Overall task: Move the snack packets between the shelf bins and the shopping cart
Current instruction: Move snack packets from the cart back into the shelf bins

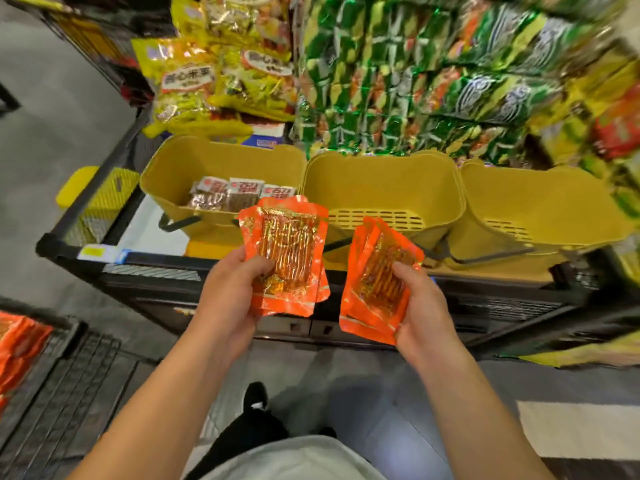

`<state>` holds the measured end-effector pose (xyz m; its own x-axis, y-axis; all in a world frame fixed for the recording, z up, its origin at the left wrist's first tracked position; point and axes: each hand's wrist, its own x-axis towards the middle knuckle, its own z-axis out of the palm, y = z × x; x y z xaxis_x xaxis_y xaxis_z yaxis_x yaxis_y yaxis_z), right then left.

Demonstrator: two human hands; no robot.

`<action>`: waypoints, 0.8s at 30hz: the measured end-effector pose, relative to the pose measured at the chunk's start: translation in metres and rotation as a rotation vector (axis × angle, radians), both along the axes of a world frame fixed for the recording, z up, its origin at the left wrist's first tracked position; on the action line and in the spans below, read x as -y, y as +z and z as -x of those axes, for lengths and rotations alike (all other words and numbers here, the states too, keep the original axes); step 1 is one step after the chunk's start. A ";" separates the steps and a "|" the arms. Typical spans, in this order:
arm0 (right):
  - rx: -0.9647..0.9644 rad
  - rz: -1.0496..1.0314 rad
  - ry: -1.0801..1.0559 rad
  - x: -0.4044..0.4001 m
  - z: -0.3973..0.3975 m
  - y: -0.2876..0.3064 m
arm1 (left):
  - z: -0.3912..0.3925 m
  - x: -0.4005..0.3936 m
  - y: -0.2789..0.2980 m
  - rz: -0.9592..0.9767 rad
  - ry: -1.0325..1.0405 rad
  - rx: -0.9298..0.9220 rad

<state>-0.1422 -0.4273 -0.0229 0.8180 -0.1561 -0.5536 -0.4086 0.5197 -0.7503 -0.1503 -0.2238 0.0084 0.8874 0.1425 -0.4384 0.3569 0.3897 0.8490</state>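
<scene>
1. Left hand fingers clamp an orange packet stack, thumb on its face.
2. Right hand grips another orange stack.
3. Left bin, at 11 o'clock, holds brown packets.

From my remote feed, the green packets on the upper shelf smear into motion blur, their print unreadable. The shopping cart and its orange packets are cut off at the left edge. How many packets my left hand and right hand each hold, I cannot tell.
</scene>
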 end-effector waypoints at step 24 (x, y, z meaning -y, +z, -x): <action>-0.123 0.974 0.424 -0.019 -0.218 -0.023 | -0.208 -0.050 -0.017 0.025 -0.058 -0.007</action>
